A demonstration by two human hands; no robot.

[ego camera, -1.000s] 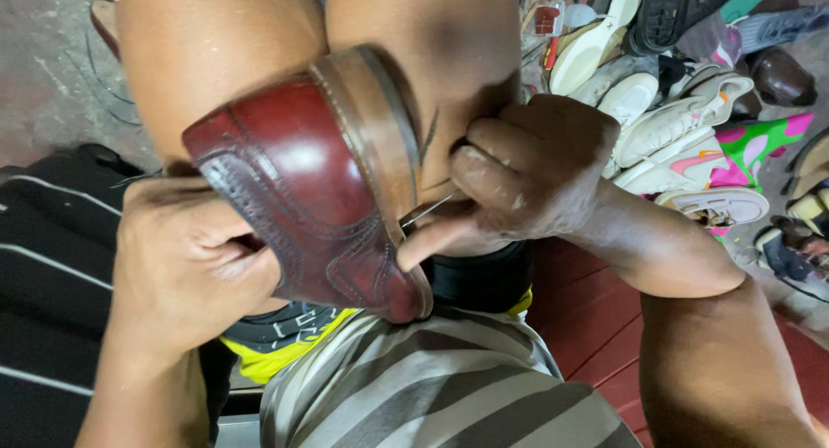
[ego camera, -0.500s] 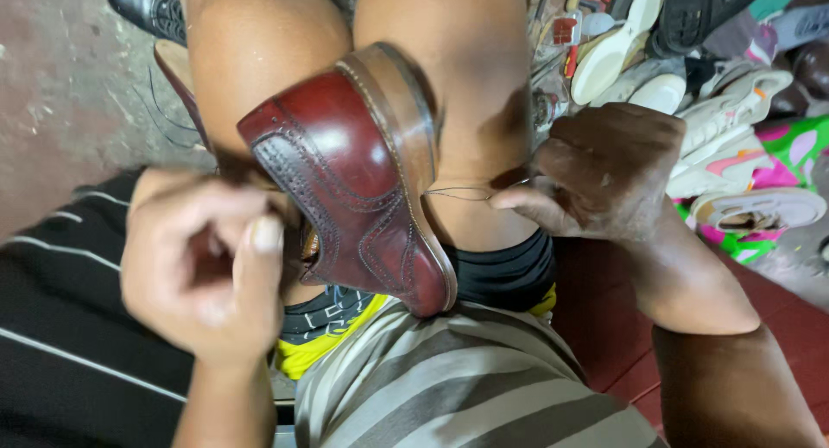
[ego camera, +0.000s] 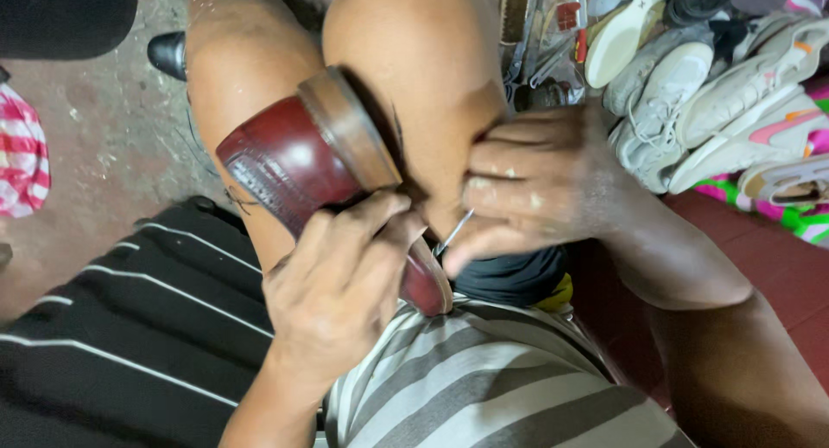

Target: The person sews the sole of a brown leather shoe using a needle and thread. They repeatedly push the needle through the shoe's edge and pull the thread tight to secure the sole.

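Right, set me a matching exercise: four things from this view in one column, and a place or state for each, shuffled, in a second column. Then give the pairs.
Things:
1. dark red leather shoe
2. metal needle
3. left hand
4. pale sneakers

Places or states:
A. piled on the floor at the upper right
B. wedged between the person's knees, sole edge turned up
C. pinched in the right hand
D. gripping the near end of the shoe

Pairs: 1-B, 2-C, 3-D, 4-A
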